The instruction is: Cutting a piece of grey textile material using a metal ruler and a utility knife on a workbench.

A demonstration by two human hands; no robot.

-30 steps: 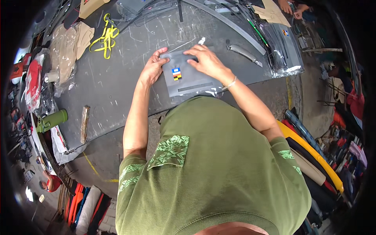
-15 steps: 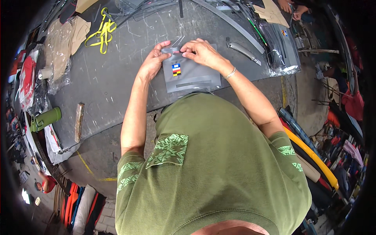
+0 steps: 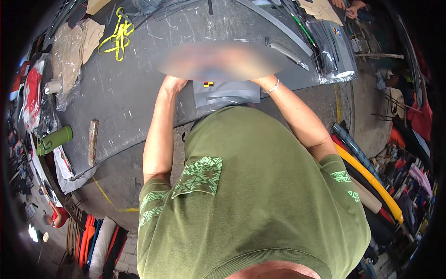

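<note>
A flat grey fabric piece [image 3: 232,95] lies on the dark worktable in front of my belly. It has a small multicoloured patch [image 3: 208,84] and a darker strip along its near edge. My left hand [image 3: 175,83] is at the piece's far left, and my right hand [image 3: 265,82], below a bracelet at the wrist, is at its far right. A blurred oval covers the fingers of both hands and the far part of the piece, so their grip is hidden. Just right of the blur lies a grey utility knife [image 3: 289,55].
A tangled yellow strap [image 3: 120,36] lies far left, near brown pieces in clear plastic [image 3: 69,60]. Nearer on the left are a worn stick [image 3: 93,142] and a green bottle [image 3: 55,140]. Plastic-wrapped grey pieces [image 3: 335,63] rest at the right; another person's hands [image 3: 351,9] show beyond.
Both hands stay near the far edge of the grey piece. Their fingers, visible earlier at that edge, are now covered by blur, as is the upper part of the patch.
</note>
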